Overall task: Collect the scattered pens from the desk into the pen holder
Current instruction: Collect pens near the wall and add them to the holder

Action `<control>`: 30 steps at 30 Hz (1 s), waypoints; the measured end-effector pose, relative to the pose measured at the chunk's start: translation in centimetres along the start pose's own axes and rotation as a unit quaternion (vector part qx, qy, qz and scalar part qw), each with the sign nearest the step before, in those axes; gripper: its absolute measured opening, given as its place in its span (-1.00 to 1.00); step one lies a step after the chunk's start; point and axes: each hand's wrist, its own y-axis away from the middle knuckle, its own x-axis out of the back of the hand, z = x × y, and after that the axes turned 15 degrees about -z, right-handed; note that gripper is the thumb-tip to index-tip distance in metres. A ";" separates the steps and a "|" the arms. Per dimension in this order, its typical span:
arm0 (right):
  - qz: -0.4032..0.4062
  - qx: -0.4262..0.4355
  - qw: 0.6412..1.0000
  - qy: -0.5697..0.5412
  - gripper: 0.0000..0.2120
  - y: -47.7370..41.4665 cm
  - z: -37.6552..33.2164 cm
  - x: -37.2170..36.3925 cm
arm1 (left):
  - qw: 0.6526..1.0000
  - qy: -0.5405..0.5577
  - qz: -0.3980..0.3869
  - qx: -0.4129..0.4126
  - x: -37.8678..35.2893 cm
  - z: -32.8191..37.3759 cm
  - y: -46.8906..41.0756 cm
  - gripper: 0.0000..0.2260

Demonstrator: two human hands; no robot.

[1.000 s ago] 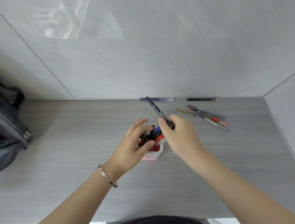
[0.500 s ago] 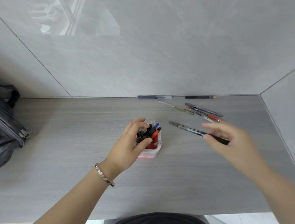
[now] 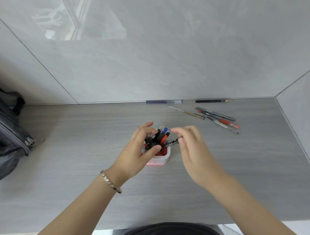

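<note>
A small white pen holder with a red inside stands mid-desk, filled with several black, red and blue pens. My left hand wraps around its left side and the bundle of pens. My right hand is just right of the holder and pinches a black pen whose tip points into the holder's top. Several loose pens lie at the back right of the desk. A blue pen and a black pencil rest against the wall.
A dark grey backpack sits at the desk's left edge, its zipper pull lying on the surface. Tiled walls close the desk at the back and right. The front desk edge runs just above my lap.
My right hand swung out to the right with the black pen, then came back left to the holder. The left hand stayed on the holder.
</note>
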 end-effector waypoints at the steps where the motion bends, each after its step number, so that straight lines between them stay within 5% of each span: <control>1: 0.001 0.004 1.000 -0.022 -0.69 -0.3 0.0 -0.7 | 1.000 0.006 -0.004 -0.001 0.1 0.0 0.1 -0.62; 5: 0.130 0.007 0.987 -0.097 -0.73 -1.1 1.0 -2.0 | 1.000 -0.014 -0.015 0.005 0.3 0.0 0.2 -0.40; 8: 0.180 0.022 0.983 -0.024 -0.79 -1.2 2.1 -2.8 | 0.999 -0.035 0.004 0.010 0.1 0.0 0.1 -0.25; 14: 0.065 0.084 0.989 0.106 -0.62 -0.5 4.0 -4.4 | 0.998 -0.043 0.023 0.034 -0.1 -0.2 -0.1 -0.16; 17: -0.055 0.052 0.995 -0.065 -0.65 -0.2 4.5 -2.7 | 0.995 -0.084 -0.008 0.045 0.4 -0.2 -0.2 -0.14; 19: 0.002 -0.002 0.992 -0.127 -0.69 -0.9 5.9 -0.3 | 0.994 -0.095 -0.005 0.051 0.6 -0.2 -0.3 -0.13; 22: 0.083 -0.123 0.989 -0.010 -0.74 -3.8 9.6 2.6 | 0.996 -0.081 0.006 0.045 0.5 -0.1 -0.4 -0.18; 30: -0.080 -0.234 0.921 0.300 -0.72 -11.0 14.0 3.0 | 0.995 -0.072 0.032 0.059 0.8 -0.4 -0.9 -0.24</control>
